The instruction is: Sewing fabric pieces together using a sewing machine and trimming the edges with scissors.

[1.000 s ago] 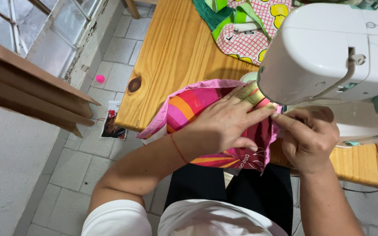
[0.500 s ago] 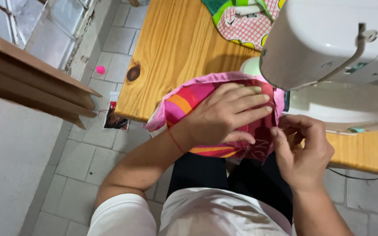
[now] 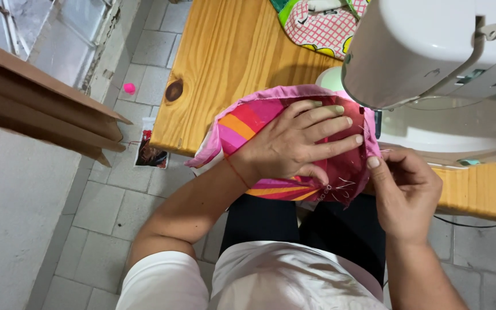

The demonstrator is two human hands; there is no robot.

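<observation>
A pink, orange and red striped fabric piece (image 3: 242, 123) lies on the near edge of a wooden table (image 3: 225, 57), beside a white sewing machine (image 3: 431, 51). My left hand (image 3: 297, 143) lies flat on the fabric with fingers spread, pressing it down. My right hand (image 3: 403, 186) pinches the fabric's right edge near the machine's base, thumb and fingers closed on the cloth. White threads show on the fabric's lower edge.
Another patterned pink and green cloth (image 3: 317, 26) lies at the far side of the table. A black cable (image 3: 477, 221) hangs off the table at right. A brown wooden ledge (image 3: 41, 103) juts in at left above the tiled floor (image 3: 116, 195), where a small pink object (image 3: 128, 88) lies.
My right hand has drawn back from under the machine toward me and to the fabric's right edge. My left hand stays flat on the fabric. The view has shifted slightly.
</observation>
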